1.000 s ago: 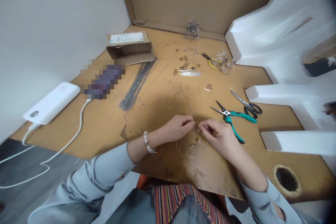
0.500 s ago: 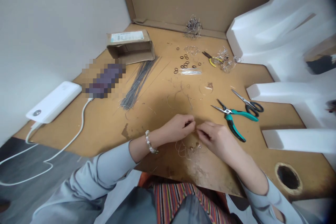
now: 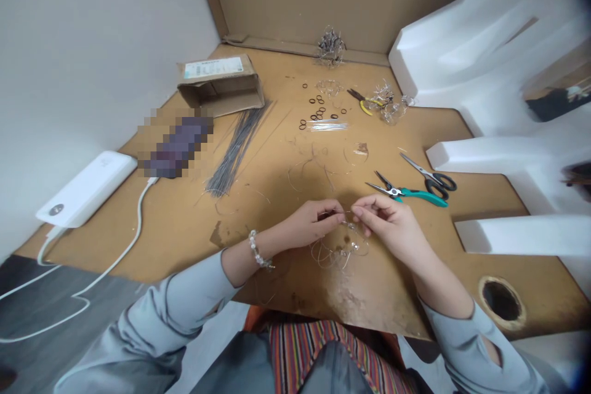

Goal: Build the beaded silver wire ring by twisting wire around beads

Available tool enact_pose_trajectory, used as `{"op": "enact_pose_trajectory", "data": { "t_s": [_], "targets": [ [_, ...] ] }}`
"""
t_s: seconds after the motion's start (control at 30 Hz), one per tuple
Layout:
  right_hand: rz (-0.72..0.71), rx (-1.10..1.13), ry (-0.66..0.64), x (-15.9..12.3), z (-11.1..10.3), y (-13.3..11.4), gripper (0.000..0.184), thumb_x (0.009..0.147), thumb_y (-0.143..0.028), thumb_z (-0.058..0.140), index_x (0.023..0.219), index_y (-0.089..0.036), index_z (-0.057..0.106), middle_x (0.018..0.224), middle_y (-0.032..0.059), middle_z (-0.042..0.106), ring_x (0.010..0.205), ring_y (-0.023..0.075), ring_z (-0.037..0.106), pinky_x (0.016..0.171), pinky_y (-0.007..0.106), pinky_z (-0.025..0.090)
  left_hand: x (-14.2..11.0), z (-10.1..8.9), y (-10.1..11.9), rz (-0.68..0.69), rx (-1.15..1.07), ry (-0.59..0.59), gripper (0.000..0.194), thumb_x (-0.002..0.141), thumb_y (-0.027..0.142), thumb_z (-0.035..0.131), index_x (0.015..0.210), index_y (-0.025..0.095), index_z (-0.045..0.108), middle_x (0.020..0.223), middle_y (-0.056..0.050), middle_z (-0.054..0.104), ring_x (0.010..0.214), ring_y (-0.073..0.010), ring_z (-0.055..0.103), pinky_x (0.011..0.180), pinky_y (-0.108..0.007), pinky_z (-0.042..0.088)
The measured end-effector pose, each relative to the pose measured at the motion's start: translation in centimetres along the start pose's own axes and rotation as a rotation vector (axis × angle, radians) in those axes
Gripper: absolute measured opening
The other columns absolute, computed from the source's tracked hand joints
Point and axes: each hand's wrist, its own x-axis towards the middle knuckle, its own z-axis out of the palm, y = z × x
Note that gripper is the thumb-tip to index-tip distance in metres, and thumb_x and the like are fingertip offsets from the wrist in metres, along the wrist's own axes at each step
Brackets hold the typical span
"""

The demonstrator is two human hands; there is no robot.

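Fine wire (image 3: 339, 252) strung with small clear beads hangs in loose, springy loops at 12 o'clock from the person's lap, just under the two hands, its upper end rising to their fingertips. The left hand (image 3: 314, 223) and right hand (image 3: 383, 221) each close to a narrow pinch, thumb against fingers, and meet at the wire; exactly how each grips it is too small to tell. A kink or snap seems the main risk if the thin strand is tugged sharply, and an unsecured end could let beads slide off or a loop snag on a finger. The fibreboard bench (image 3: 161, 240) is matte and scuffed. At 2 o'clock lie teal-handled pliers (image 3: 422, 196) and black-handled scissors (image 3: 436, 188). At 12 o'clock, black rubber rings (image 3: 318, 112) scatter beside a bundle of short straight pins (image 3: 327, 125), while grey wire rods (image 3: 235, 151) fan out at 11 o'clock. A beaded bracelet (image 3: 258, 250) circles the left wrist.
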Motion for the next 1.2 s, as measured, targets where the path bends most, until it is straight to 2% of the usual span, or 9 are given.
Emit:
{"op": "enact_pose_trajectory", "data": {
  "t_s": [0.1,0.2,0.43,0.7,0.87,1.0,1.2],
  "targets": [
    [-0.008,0.014,0.026,0.0,-0.2,-0.4,0.025,0.076,-0.042,0.066,0.084,-0.018,0.063,0.061,-0.0018,0.059,0.048,0.0096,0.052,0.049,0.024,0.043,0.0,-0.1,0.0,-0.087,-0.12,0.019,0.023,0.087,0.037,0.048,0.081,0.016,0.055,0.059,0.006,0.042,0.047,-0.0061,0.039,0.046,-0.019,0.032],
    [-0.029,0.012,0.046,0.1,-0.3,-0.4,0.025,0.078,-0.04,0.064,0.088,-0.018,0.063,0.055,-0.0037,0.054,0.049,0.0107,0.053,0.05,0.024,0.043,0.0,-0.1,0.1,-0.087,-0.161,0.068,0.023,0.086,0.038,0.05,0.08,0.016,0.054,0.06,0.006,0.043,0.048,-0.0056,0.041,0.046,-0.018,0.034],
    [-0.021,0.03,0.029,0.3,-0.6,0.5,0.027,0.079,-0.04,0.06,0.091,-0.017,0.066,0.067,0.0004,0.061,0.054,0.0108,0.054,0.054,0.025,0.045,0.0,0.1,-0.4,-0.115,-0.222,0.156,0.025,0.085,0.04,0.051,0.078,0.016,0.052,0.057,0.007,0.042,0.046,-0.0055,0.04,0.045,-0.017,0.036],
    [-0.038,-0.019,0.008,0.3,-0.5,0.9,0.02,0.075,-0.036,0.062,0.08,-0.017,0.066,0.062,-0.0005,0.061,0.056,0.0116,0.053,0.054,0.025,0.044,0.1,0.4,-0.6,-0.106,-0.128,0.142,0.027,0.085,0.042,0.051,0.079,0.016,0.053,0.055,0.007,0.042,0.046,-0.0062,0.04,0.046,-0.018,0.034],
    [0.019,0.105,-0.073,0.2,-0.5,0.7,0.017,0.074,-0.033,0.063,0.078,-0.017,0.063,0.057,-0.0023,0.06,0.051,0.0099,0.054,0.052,0.023,0.044,0.1,0.6,-0.5,-0.079,-0.023,0.108,0.026,0.086,0.039,0.049,0.077,0.015,0.053,0.057,0.006,0.043,0.05,-0.0072,0.041,0.049,-0.02,0.035],
    [0.061,0.177,-0.061,0.4,-0.6,0.8,0.019,0.072,-0.034,0.064,0.079,-0.017,0.062,0.056,-0.0023,0.061,0.05,0.0107,0.057,0.051,0.024,0.045,0.1,0.5,-0.5,-0.087,-0.064,0.102,0.028,0.088,0.042,0.047,0.079,0.016,0.053,0.058,0.005,0.043,0.051,-0.0076,0.043,0.05,-0.02,0.037],
    [0.045,0.151,-0.031,0.5,-0.6,0.7,0.021,0.071,-0.036,0.064,0.078,-0.017,0.064,0.053,-0.0025,0.06,0.049,0.0109,0.056,0.051,0.024,0.044,0.1,0.3,-0.2,-0.078,-0.131,0.071,0.03,0.09,0.042,0.044,0.081,0.015,0.055,0.06,0.004,0.046,0.053,-0.0075,0.043,0.052,-0.02,0.038]
  ]
}}
